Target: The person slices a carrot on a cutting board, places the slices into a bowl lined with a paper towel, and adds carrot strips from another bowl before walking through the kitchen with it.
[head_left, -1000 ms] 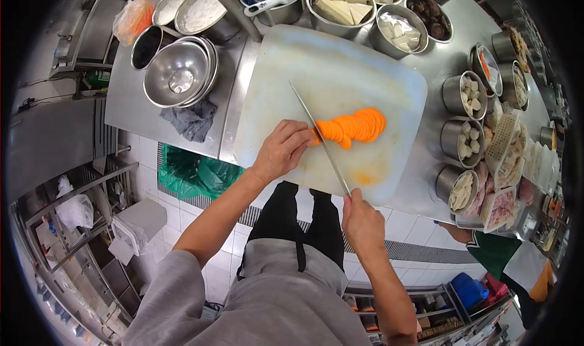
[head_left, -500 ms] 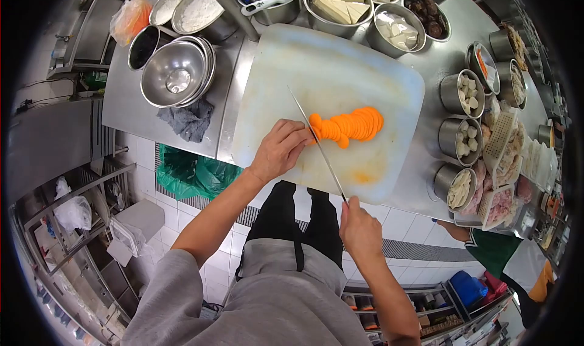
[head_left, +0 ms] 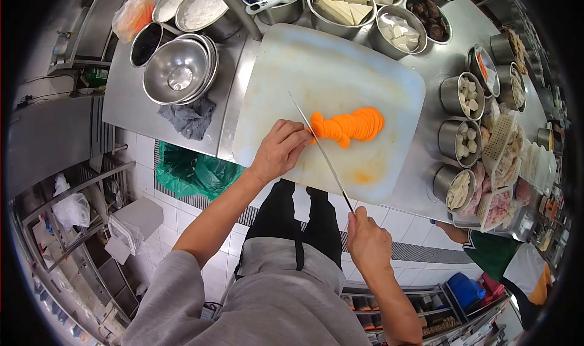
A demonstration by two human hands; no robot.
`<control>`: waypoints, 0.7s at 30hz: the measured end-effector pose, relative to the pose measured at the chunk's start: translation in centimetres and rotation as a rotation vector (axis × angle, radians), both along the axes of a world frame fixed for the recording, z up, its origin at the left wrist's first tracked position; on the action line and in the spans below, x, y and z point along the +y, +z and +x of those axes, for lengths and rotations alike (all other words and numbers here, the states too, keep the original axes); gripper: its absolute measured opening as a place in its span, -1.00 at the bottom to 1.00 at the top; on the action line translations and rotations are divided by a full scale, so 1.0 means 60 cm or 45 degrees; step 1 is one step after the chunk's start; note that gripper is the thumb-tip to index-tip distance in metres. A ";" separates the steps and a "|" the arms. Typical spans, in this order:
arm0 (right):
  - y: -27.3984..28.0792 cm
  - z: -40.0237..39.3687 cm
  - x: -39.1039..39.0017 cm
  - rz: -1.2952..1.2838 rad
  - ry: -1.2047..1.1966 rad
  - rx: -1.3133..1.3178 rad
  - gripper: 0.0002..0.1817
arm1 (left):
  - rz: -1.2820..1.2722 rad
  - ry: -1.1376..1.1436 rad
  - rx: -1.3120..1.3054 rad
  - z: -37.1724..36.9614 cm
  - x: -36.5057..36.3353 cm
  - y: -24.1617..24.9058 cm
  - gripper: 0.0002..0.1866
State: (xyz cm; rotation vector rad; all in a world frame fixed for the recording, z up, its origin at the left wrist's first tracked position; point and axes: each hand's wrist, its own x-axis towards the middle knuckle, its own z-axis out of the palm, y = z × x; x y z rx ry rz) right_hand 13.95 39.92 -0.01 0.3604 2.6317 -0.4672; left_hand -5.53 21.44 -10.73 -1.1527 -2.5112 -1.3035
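A white cutting board (head_left: 292,60) lies on the steel table under a row of overlapping orange carrot slices (head_left: 356,125). My left hand (head_left: 281,149) is closed on the uncut end of the carrot, at the left end of the slices; its fingers mostly hide that piece. My right hand (head_left: 369,241) grips the handle of a long knife (head_left: 323,154) near the board's front edge. The blade slants up and left across the board, between my left fingertips and the slices.
Stacked steel bowls (head_left: 176,72) and a grey cloth (head_left: 188,118) are at the left. Food containers line the back, including one with pale wedges (head_left: 342,5). More tubs (head_left: 460,142) stand at the right. Another person's arm (head_left: 451,231) shows at the lower right.
My right hand has moved slightly right and down, drawing the knife back with it. My left hand stays in nearly the same place on the carrot.
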 end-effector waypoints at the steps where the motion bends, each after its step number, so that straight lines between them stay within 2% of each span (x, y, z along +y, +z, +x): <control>1: -0.006 -0.002 0.000 -0.001 0.000 -0.002 -0.77 | 0.003 -0.008 0.004 0.000 0.000 -0.001 -0.76; 5: -0.077 -0.025 -0.007 -0.029 0.002 0.065 -0.77 | 0.019 0.001 -0.007 -0.003 0.000 -0.001 -0.76; 8: -0.086 -0.041 -0.011 -0.035 0.004 0.092 -0.76 | 0.016 -0.006 0.011 -0.001 -0.002 0.001 -0.75; 17: -0.004 -0.006 -0.001 -0.012 0.023 0.068 -0.77 | 0.015 0.020 0.006 0.004 -0.003 -0.001 -0.76; 21: -0.014 -0.008 -0.004 -0.034 0.002 -0.012 -0.77 | 0.019 0.023 -0.003 0.002 -0.003 -0.004 -0.76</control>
